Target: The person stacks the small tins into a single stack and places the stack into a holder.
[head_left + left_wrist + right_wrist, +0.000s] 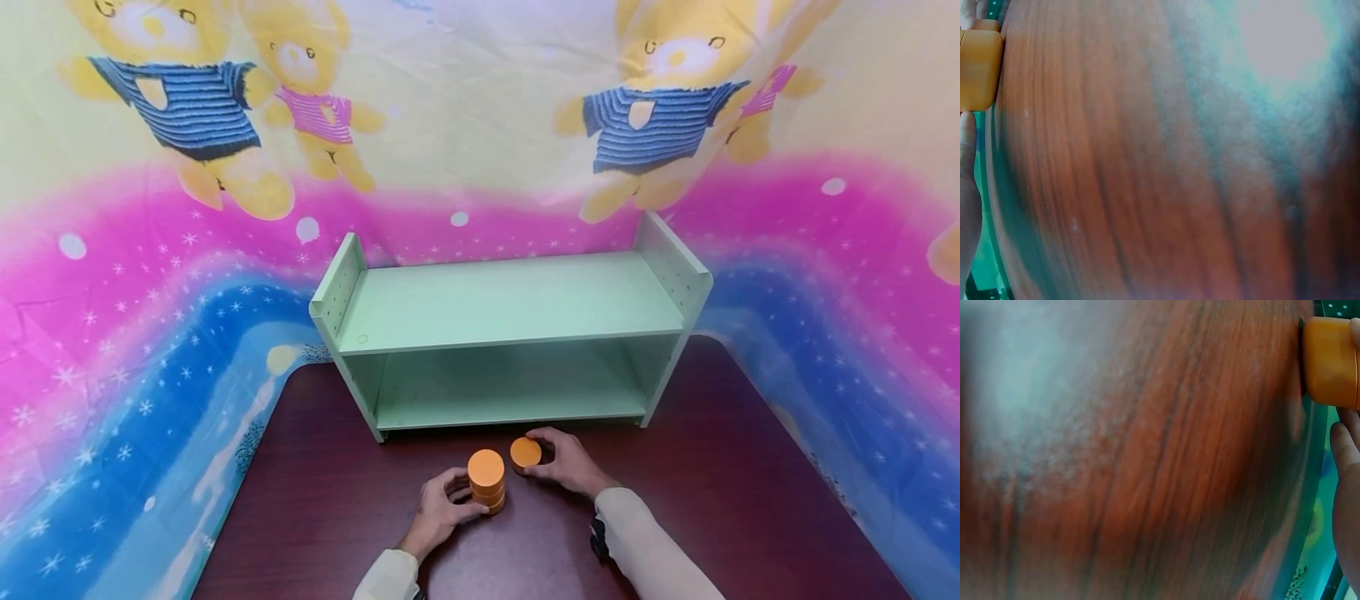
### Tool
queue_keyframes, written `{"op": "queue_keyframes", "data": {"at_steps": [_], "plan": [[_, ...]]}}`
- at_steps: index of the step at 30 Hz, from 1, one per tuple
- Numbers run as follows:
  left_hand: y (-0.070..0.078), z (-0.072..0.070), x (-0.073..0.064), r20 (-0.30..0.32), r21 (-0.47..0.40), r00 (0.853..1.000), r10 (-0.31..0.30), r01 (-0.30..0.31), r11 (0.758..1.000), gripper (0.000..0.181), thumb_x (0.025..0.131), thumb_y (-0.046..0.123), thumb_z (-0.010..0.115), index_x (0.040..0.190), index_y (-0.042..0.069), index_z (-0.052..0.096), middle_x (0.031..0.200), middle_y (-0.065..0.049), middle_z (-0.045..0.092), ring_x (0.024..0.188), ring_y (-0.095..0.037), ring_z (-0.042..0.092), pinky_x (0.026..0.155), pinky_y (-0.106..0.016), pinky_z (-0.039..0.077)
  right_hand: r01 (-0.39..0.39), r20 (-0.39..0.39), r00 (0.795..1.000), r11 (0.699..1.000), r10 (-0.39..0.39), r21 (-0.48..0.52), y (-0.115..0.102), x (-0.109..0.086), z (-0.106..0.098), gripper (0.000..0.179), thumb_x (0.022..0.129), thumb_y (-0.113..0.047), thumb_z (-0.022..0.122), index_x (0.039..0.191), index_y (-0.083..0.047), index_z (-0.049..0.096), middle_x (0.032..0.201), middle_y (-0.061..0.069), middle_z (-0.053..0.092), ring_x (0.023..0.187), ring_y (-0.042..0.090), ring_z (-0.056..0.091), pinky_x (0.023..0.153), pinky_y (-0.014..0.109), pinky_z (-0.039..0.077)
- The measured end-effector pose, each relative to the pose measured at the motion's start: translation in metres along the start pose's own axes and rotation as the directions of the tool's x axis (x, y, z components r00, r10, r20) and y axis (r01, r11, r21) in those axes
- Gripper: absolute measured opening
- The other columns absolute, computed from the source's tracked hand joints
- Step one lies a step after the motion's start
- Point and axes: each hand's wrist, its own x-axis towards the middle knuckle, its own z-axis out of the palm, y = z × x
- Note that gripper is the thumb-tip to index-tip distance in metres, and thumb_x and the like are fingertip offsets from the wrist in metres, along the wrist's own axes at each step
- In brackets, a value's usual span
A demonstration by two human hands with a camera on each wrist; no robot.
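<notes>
We see a stack of smooth orange round canisters (486, 472) between our two hands, just beside the left, and a single orange canister (526, 451) at the fingertips of the right; the two are near each other but apart. Our left hand (441, 510) grips the stack from its side, thumb low at the near face, fingers curled behind. Our right hand (567, 463) pinches the single one between thumb and fingers.

We judge them light and stiff-walled, unlikely to dent, though the glossy sides may slip under dry fingers. The stack is best held low, across its full width, since seams suggest pieces that could slide apart; the single one suits a pinch at opposite sides.

Beneath our hands lies a dark red-brown wood-grain table (315, 500). Just beyond them stands a pale green two-tier shelf (502, 304), and behind that hangs a teddy-bear-print cloth (465, 108).
</notes>
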Motion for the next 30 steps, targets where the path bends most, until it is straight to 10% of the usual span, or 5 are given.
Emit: {"op": "queue_keyframes", "data": {"at_steps": [30], "plan": [[-0.0003,-0.0002,0.0008,-0.007,-0.005,1.0,0.029,-0.029,1.0,0.051,0.064,-0.006,0.081,0.11,-0.008,0.059,0.109,-0.024,0.061,0.1,-0.033,0.061,0.086,-0.04,0.053,-0.01,-0.025,1.0,1.0,0.01,-0.006,-0.0073,-0.0022,-0.0075,0.055,0.069,-0.032,0.083,0.118,-0.017,0.061,0.116,-0.003,0.06,0.11,0.019,0.055,0.095,0.043,0.047]]}}
